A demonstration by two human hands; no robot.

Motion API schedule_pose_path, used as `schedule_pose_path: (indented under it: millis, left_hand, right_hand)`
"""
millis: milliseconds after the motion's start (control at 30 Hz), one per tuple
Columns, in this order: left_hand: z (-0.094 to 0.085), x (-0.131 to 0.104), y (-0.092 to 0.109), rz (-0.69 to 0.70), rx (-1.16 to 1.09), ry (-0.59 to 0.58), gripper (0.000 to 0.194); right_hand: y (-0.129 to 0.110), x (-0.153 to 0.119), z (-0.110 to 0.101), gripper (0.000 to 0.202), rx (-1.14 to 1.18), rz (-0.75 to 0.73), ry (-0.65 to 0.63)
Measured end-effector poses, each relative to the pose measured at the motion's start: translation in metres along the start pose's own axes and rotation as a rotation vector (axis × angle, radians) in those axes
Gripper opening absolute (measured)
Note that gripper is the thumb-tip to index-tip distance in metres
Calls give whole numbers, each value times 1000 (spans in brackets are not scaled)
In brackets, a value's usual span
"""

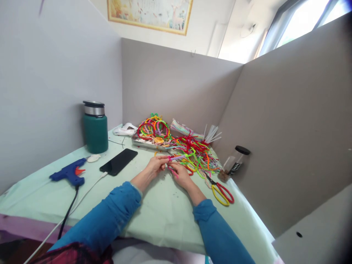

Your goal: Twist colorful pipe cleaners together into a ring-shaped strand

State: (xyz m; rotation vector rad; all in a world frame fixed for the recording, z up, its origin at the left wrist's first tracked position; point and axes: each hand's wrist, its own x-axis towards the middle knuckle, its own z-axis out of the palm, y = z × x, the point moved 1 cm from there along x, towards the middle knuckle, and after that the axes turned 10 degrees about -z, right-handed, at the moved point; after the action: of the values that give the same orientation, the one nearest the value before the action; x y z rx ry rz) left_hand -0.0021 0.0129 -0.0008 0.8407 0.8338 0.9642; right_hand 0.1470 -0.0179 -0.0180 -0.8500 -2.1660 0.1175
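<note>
My left hand (156,165) is closed, pinching a fuzzy pipe cleaner (177,157) that looks lilac and pink with a green tip. Just to its right, my right hand (179,173) is closed too, its fingers on a pink pipe cleaner (173,171) that pokes out below them. Whether both pieces are joined is hidden by the fingers. Beyond the hands lies a tangled heap of coloured pipe cleaners (198,150). Scissors (222,194) with one yellow and one red handle rest right of my right hand, their blades toward the heap.
A metal tray (148,145) holds pipe-cleaner rings. On the left are a green bottle (95,132), a phone (118,162) on a white cable and a blue glue gun (70,172). A clear jar (234,163) leans at right. Grey partitions (176,80) enclose the table.
</note>
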Motion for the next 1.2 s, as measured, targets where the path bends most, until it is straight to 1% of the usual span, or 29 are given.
schedule_pose_path:
  millis: [133,267,367,433,567,700,833,933,1033,1100,1200]
  left_hand:
    - [0,0,-1,-26,0,-41,21]
    - [2,-2,-1,-72,14,-75,18]
    - [4,-5,0,-118,33,-75,16]
    - [5,-6,0,-133,37,-68,14]
    - [4,-4,-1,-111,38,-62,13]
    - [1,0,-2,-45,69,-68,12]
    - [1,1,-2,22,97,-42,15]
    - [2,-1,-1,51,125,-13,18]
    - [2,-1,-1,75,150,8,20]
    - [2,1,-1,91,161,6,22]
    - [0,4,-2,99,165,6,24]
  right_hand:
    - [1,0,1,31,-6,35,-1]
    - [3,-1,2,24,-69,131,15]
    - [3,-1,1,20,-108,194,12]
    - [3,-2,1,21,-103,204,8]
    - [3,-2,1,19,-73,177,43]
    - [7,0,1,21,-31,172,130]
    - [7,2,1,26,79,236,203]
    - [4,3,0,24,217,330,199]
    - [-1,4,-3,26,328,379,204]
    - [-4,4,-6,26,387,406,259]
    - [-2,5,-8,23,503,465,384]
